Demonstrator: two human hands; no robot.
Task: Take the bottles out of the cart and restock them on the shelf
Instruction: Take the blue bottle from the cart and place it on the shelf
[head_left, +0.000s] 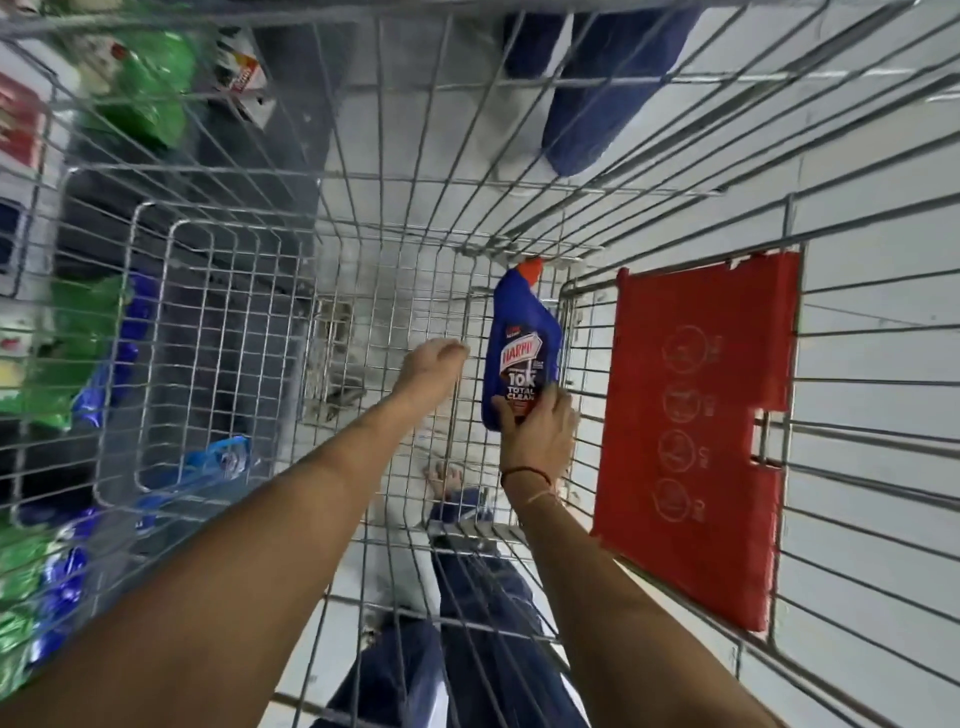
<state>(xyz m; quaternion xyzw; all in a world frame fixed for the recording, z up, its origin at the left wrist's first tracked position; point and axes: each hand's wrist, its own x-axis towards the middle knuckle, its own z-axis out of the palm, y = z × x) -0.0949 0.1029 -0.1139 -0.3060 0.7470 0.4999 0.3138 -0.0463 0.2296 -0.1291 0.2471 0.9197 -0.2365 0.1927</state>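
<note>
A blue cleaner bottle (522, 345) with a red-orange cap lies on the wire floor of the cart (291, 291), near its right side. My right hand (540, 423) grips the bottle's lower end, fingers wrapped over the label. Reaching down to the cart floor just left of the bottle, my left hand (434, 361) has its fingers curled and holds nothing that I can see. I see no other bottle inside the cart.
A red plastic flap (696, 431) hangs on the cart's right wall. Shelves at the left hold green packs (140, 88) and blue bottles (67, 577). Another person's dark trouser leg (592, 93) stands beyond the cart's far end. My own legs show below the cart.
</note>
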